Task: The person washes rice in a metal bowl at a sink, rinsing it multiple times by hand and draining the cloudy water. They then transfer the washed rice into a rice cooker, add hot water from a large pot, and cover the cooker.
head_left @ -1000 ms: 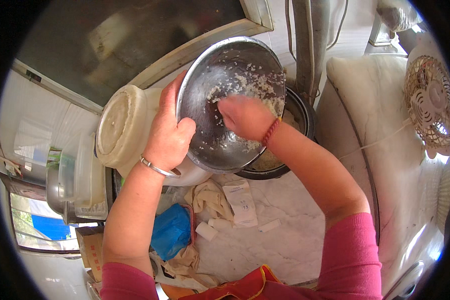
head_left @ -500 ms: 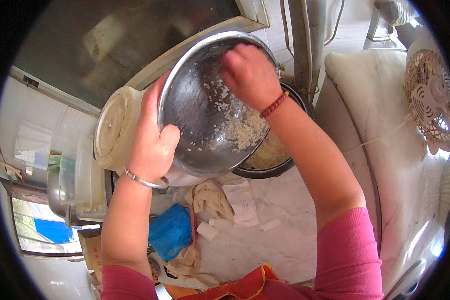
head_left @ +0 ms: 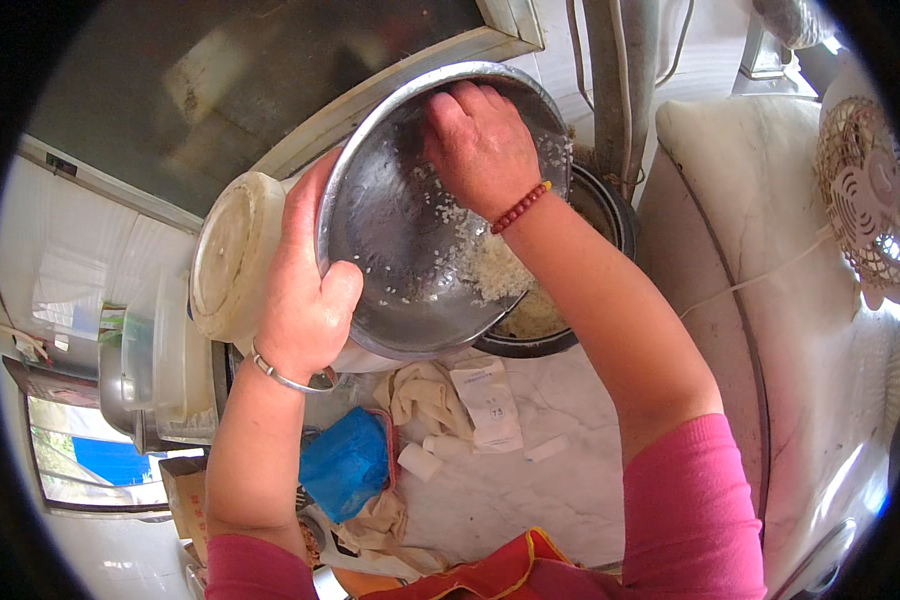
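Note:
My left hand (head_left: 310,310) grips the left rim of a large metal bowl (head_left: 380,220), thumb on the inside and fingers round the outside. The bowl is tilted toward the right over a dark round pot (head_left: 625,215). White rice grains (head_left: 490,265) cling to the bowl's inner wall, mostly gathered at its lower right. Inside the bowl, my right hand (head_left: 485,145) is against the upper wall, its fingers bent and close together. Their tips are hidden, and so is anything under them. More rice (head_left: 535,315) lies in the pot, partly covered by the bowl and my right forearm.
A whitish lidded bucket (head_left: 235,255) stands left of the bowl. On the marble-patterned surface nearer me lie a beige cloth (head_left: 415,395), a paper packet (head_left: 488,405) and a blue plastic bag (head_left: 345,465). A vertical pipe (head_left: 615,90) rises behind the pot; a fan (head_left: 860,185) is at right.
My right hand has moved slightly left and down along the bowl's inner wall, its wrist shifting left. The bowl has tilted slightly, with loose grains now showing near its right rim. My left hand keeps its grip.

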{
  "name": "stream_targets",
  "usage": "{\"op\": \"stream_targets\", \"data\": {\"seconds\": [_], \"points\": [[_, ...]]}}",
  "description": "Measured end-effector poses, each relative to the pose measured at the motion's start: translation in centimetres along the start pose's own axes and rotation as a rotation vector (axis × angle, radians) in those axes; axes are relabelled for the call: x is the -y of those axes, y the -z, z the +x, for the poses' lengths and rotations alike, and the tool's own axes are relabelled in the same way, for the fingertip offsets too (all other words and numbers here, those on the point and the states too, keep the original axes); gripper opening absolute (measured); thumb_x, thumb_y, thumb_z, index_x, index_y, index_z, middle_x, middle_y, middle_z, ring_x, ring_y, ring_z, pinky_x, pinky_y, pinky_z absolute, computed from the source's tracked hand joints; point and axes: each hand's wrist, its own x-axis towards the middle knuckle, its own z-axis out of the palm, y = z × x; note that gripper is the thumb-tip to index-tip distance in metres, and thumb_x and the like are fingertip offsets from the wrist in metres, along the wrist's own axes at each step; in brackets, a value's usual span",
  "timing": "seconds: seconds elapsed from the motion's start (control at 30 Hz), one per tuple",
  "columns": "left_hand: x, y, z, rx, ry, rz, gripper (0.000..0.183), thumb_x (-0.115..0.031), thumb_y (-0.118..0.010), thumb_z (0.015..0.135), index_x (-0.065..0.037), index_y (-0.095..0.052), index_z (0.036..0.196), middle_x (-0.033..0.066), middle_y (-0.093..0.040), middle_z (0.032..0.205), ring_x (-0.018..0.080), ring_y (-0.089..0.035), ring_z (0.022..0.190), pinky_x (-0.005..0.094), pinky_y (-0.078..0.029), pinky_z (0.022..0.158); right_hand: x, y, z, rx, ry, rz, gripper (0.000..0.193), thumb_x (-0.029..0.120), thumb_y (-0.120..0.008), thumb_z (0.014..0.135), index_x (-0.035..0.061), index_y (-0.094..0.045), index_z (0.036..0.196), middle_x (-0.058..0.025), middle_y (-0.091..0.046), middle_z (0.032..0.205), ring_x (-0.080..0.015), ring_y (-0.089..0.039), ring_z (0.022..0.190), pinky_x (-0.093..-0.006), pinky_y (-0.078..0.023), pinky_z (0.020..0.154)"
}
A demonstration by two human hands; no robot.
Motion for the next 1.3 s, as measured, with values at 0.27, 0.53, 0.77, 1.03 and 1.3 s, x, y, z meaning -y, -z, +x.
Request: {"op": "stream_targets", "data": {"seconds": [0.27,0.53,0.77,1.03,1.3], "points": [[1.1,0.0,0.4,-0.057,-0.034,-0.02,0.08,0.006,-0.04,0.065,-0.001,-0.032,0.145,0.0154,-0.04,0.141,0.0274,-0.036,0.136,0.0383,-0.025,0.115,-0.4,0.6,-3.4,0.34,-0.12,0.09,0.017,0.018,-0.064,0.08,0.0051,-0.056,0.088,-0.0187,-0.059,0.086,-0.0374,-0.061,0.085,-0.0478,-0.051,0.075],[0.5,0.0,0.1,-0.051,0.03,-0.171,0.079,0.006,-0.04,0.067,-0.001,-0.032,0.145,0.0146,-0.04,0.141,0.0265,-0.037,0.135,0.0379,-0.027,0.114,2.2,-0.7,-1.9,0.187,0.029,0.127,0.016,0.021,-0.064,0.08,0.0057,-0.059,0.081,-0.017,-0.062,0.084,-0.0363,-0.064,0.082,-0.0467,-0.053,0.072],[0.1,0.4,0.4,-0.046,-0.003,-0.121,0.077,0.007,-0.04,0.069,0.0,-0.031,0.146,0.013,-0.039,0.142,0.0246,-0.037,0.135,0.0363,-0.026,0.114,1.1,0.6,0.5,0.01,-0.324,0.208,0.016,0.021,-0.061,0.086,0.0044,-0.061,0.087,-0.0195,-0.063,0.089,-0.0397,-0.062,0.084,-0.0481,-0.051,0.072],[-0.2,0.5,0.1,-0.022,-0.011,-0.178,0.079,0.006,-0.042,0.071,0.002,-0.026,0.148,0.014,-0.039,0.145,0.0236,-0.037,0.135,0.036,-0.026,0.114,8.7,-0.5,-2.0,0.168,0.215,0.411,0.012,0.019,-0.06,0.079,0.0066,-0.059,0.08,-0.0142,-0.062,0.081,-0.0333,-0.063,0.081,-0.0448,-0.053,0.069],[0.5,0.6,-0.1,-0.061,-0.032,-0.125,0.078,0.006,-0.04,0.067,0.001,-0.033,0.144,0.0142,-0.041,0.141,0.0261,-0.037,0.134,0.0377,-0.026,0.115,3.9,1.3,-5.2,0.433,0.245,0.114,0.008,0.016,-0.06,0.077,0.0105,-0.06,0.083,-0.0098,-0.058,0.08,-0.0298,-0.06,0.08,-0.0419,-0.051,0.07]]}}
